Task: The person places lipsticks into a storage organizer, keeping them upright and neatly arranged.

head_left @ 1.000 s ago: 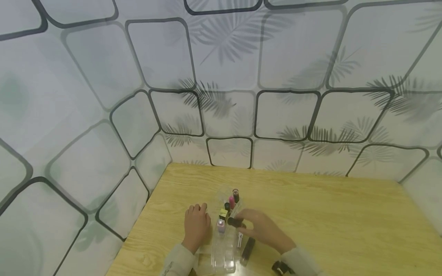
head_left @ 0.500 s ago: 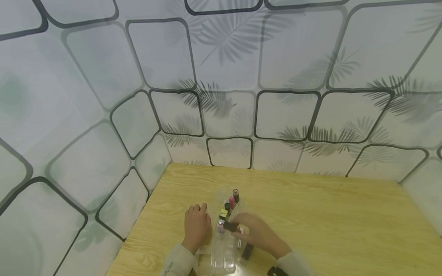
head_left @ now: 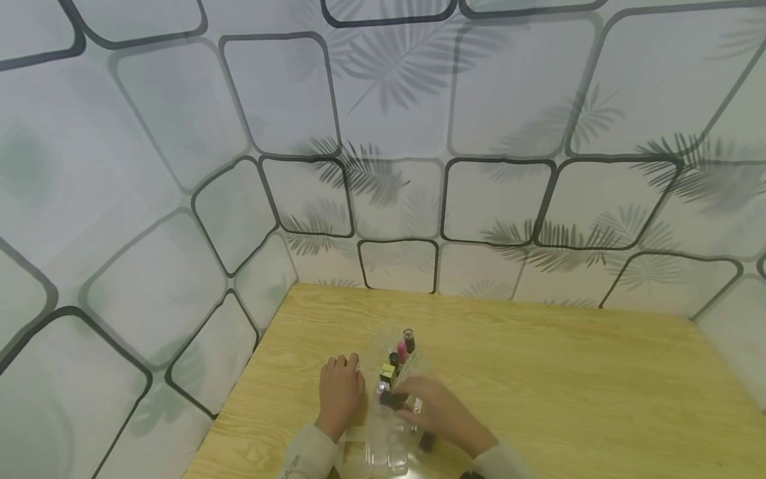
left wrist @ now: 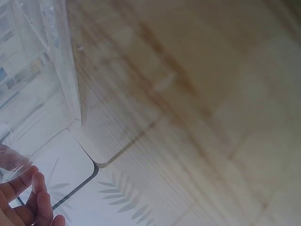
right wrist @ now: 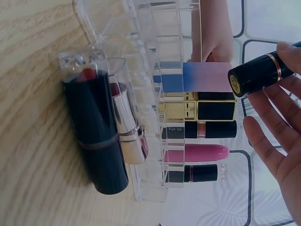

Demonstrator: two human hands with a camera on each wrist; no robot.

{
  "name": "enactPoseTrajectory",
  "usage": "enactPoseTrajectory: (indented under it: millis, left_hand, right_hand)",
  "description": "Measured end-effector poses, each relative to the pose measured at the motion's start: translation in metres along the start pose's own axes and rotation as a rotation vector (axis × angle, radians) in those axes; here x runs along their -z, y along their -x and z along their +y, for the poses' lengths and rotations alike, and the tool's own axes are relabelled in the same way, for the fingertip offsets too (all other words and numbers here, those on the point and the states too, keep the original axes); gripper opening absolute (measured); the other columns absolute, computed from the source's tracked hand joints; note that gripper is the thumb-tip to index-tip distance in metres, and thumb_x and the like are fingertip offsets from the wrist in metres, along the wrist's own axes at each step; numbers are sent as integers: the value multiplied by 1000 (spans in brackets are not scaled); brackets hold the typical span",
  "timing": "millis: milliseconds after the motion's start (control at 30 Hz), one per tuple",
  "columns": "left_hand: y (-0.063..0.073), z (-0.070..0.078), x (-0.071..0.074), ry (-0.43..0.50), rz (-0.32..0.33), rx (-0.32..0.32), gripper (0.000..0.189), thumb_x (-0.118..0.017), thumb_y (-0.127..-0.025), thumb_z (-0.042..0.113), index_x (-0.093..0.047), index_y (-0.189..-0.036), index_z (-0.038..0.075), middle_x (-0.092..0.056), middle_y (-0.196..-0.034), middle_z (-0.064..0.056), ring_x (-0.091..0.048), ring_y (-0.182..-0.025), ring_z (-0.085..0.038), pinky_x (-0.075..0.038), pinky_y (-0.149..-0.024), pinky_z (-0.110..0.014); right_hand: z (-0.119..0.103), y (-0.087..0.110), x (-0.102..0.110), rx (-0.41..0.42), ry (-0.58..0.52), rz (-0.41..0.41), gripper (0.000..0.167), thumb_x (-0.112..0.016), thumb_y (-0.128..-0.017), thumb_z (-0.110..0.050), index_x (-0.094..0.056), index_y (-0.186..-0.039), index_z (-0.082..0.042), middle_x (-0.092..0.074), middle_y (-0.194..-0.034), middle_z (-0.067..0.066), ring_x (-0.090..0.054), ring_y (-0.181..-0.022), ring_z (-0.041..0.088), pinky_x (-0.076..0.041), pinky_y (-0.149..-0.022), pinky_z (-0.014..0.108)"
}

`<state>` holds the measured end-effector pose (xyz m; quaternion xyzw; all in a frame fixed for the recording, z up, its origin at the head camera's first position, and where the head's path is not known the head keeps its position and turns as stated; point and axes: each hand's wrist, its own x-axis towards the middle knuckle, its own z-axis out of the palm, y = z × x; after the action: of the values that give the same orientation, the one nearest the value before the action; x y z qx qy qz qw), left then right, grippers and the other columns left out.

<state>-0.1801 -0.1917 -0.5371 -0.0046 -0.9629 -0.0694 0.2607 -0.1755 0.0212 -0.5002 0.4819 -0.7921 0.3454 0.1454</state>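
Observation:
A clear plastic lipstick organizer stands on the wooden table, stepped and divided into small slots. My right hand pinches a black lipstick with a rose-gold band, over the organizer and close to a pink-and-blue tube in its row. At the organizer's left side is my left hand. In the left wrist view its curled fingers lie around a clear rounded edge, one digit showing through the plastic. Past the tube, the row holds a black-and-gold lipstick, a black one, a pink one and another dark one.
Beside the organizer, on its right, stand another black lipstick and a silver lipstick with a clear cap. The wooden table meets patterned walls at the back and left.
My right hand has moved left and slightly toward me with the black lipstick, from beside the row to over the pink-and-blue tube's end. My left hand keeps its place.

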Motion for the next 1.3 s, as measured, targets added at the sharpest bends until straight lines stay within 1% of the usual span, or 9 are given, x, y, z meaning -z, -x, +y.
enactPoseTrajectory:
  millis: [167,333,533,800,1067,1300]
  left_hand:
    - [0,0,-1,4,5,-2,18,-68,-76,13,-61,-92,9,-60,-76,-7,-51,-69,-21,-41,-62,-34]
    - [0,-1,-1,3,19,-9,18,-68,-75,12,-61,-91,8,-60,-75,-8,-51,-68,-21,-42,-61,-34]
    - [1,-1,-2,0,24,-14,18,-68,-75,13,-60,-90,9,-60,-75,-8,-51,-68,-22,-42,-61,-34]
    - [1,-1,-2,1,34,-21,18,-68,-75,13,-59,-90,8,-59,-75,-7,-51,-68,-22,-41,-62,-34]
    - [1,-1,-1,3,43,-28,19,-68,-75,12,-59,-90,8,-59,-75,-8,-51,-69,-22,-42,-62,-35]
    - [0,-1,-2,-7,34,-25,19,-69,-74,12,-59,-90,8,-59,-75,-8,-51,-69,-23,-41,-61,-34]
  right_hand:
    - [-1,0,-4,-18,-35,-7,30,-72,-78,-19,-64,-105,-9,-69,-97,0,-64,-86,9,-52,-81,22]
    - [-1,1,-7,-14,-58,-7,30,-72,-78,-19,-64,-105,-8,-69,-96,0,-63,-84,7,-52,-80,21]
    - [-2,1,-9,-20,-63,-8,29,-72,-79,-19,-64,-105,-10,-69,-95,-2,-63,-83,5,-51,-79,20]
    - [-1,1,-12,-16,-55,-8,28,-72,-78,-18,-65,-103,-10,-69,-94,-2,-63,-82,6,-51,-79,18]
    - [-3,1,-15,-14,-33,-7,31,-73,-75,-17,-65,-104,-10,-69,-94,-2,-63,-83,6,-51,-80,21]
    - [-3,1,-19,-22,-47,-3,32,-74,-74,-15,-65,-104,-10,-69,-93,-2,-64,-82,6,-51,-80,22]
